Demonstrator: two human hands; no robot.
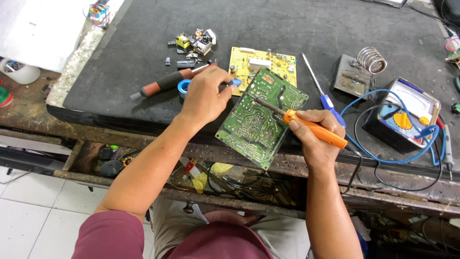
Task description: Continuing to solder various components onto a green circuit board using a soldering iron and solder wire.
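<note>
A green circuit board [249, 129] lies tilted at the front edge of the black mat, solder side up. My right hand [314, 139] grips an orange soldering iron [318, 130] whose metal tip rests on the upper middle of the board. My left hand [203, 96] is closed around a blue-tipped tool [235, 82] held against the board's upper left edge. A yellow circuit board [261, 64] lies flat just behind the green one.
A red and black handled tool [165, 82] and a blue ring [183, 87] lie left of my left hand. Loose components [194, 45] sit behind. A blue-handled screwdriver [321, 91], coil iron stand [357, 69] and multimeter [405, 112] with blue leads are at right.
</note>
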